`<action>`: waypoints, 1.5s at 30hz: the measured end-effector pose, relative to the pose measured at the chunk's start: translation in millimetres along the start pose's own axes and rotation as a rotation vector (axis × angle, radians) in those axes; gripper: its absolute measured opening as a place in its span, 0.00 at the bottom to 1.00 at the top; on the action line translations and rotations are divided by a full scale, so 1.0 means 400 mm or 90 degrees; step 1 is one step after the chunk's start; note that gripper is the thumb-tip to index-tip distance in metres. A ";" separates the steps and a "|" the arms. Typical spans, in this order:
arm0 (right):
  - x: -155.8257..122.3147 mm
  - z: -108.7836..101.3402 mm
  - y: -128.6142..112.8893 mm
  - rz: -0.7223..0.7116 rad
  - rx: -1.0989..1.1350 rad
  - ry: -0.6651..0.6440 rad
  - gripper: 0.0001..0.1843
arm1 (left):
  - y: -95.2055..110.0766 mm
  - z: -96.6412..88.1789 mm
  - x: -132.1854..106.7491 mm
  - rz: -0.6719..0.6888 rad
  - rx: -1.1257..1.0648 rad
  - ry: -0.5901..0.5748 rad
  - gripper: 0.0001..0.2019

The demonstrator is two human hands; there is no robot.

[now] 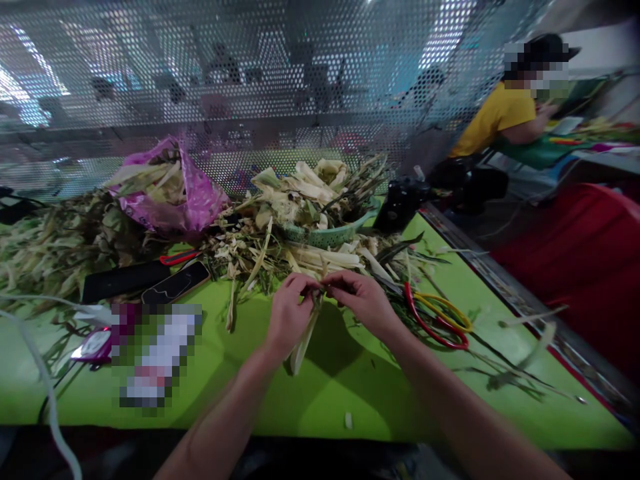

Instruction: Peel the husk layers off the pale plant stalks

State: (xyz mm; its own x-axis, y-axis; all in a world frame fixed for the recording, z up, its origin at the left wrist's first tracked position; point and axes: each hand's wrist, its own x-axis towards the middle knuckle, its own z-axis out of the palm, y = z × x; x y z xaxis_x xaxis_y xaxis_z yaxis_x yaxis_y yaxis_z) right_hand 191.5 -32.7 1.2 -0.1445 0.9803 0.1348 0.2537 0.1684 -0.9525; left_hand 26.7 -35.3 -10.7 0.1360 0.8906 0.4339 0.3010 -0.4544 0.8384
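Note:
Over the front middle of the lime-green table, a pale strip of what looks like dried corn husk hangs down from my fingers. My left hand pinches its upper part. The fingertips of my right hand are pressed together at the strip's top, close to the left fingertips. Exactly what lies between the fingertips is partly hidden. Just beyond my hands are more pale husks, in front of a green basket heaped with dry husks and leaves. Scissors with red and yellow handles lie right of my right hand.
At left lie a dark phone, a flat black object and a red-handled cutter. A pink plastic bag holds more husks. White cable crosses the left edge. A person in yellow sits beyond the right side.

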 end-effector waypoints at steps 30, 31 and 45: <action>-0.011 -0.014 0.000 -0.001 -0.102 0.000 0.06 | -0.004 -0.017 0.000 -0.112 0.012 -0.007 0.05; -0.010 -0.018 0.005 0.004 -0.111 -0.003 0.05 | -0.005 -0.019 0.000 -0.140 -0.010 0.000 0.04; 0.002 -0.006 0.021 0.020 -0.127 -0.023 0.05 | 0.027 -0.034 0.016 -0.226 -0.408 -0.058 0.08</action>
State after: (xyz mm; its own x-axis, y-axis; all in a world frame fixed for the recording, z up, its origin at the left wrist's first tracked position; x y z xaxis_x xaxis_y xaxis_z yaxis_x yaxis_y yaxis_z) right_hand 195.9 -30.0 -6.2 -0.1675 0.9815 0.0928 0.4418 0.1589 -0.8829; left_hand 17.8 -34.6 5.5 0.2193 0.9711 0.0945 -0.2656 -0.0338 0.9635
